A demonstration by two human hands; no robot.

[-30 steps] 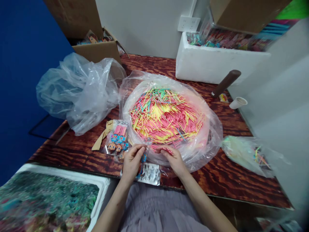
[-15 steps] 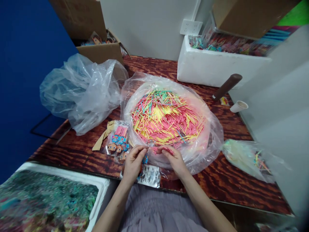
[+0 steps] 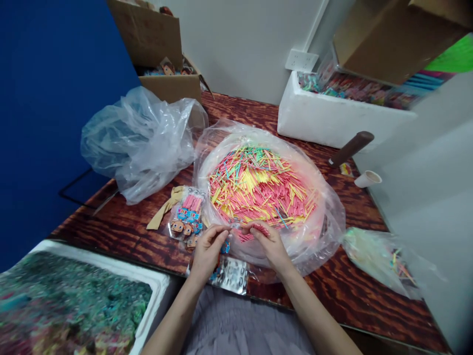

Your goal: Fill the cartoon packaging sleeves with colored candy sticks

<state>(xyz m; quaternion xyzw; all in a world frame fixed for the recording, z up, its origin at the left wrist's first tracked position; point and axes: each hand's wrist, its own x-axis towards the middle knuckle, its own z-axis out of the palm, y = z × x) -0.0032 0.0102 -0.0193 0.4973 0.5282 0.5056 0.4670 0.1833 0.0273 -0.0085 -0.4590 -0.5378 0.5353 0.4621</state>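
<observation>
My left hand point(image 3: 207, 249) is closed, thumb and forefinger pinching what looks like the edge of a clear plastic packet point(image 3: 235, 225). Much of that packet is hidden by the fingers. A row of pink sticks point(image 3: 260, 229) is gripped in my right hand point(image 3: 272, 247), its fingertips close to the left ones. Both hands are at the near rim of a plastic-lined round container point(image 3: 334, 212), heaped with pink, yellow, green and blue sticks point(image 3: 254, 182). Left of it lie printed packets point(image 3: 187, 214) with cartoon faces, one containing pink sticks. Silvery packets point(image 3: 234, 275) lie beneath my hands.
A crumpled clear bag point(image 3: 144, 143) and cardboard box point(image 3: 170, 88) are at the back left. A white foam box point(image 3: 332, 116) stands back right, near a brown cylinder point(image 3: 351, 149) and paper cup point(image 3: 367, 179). Another foam box point(image 3: 162, 286) is front left; a tied bag point(image 3: 380, 259) lies right.
The view has shifted slightly, so the scene sits a little lower and further right. My hands keep nearly the same pose, the right one still on the pink sticks.
</observation>
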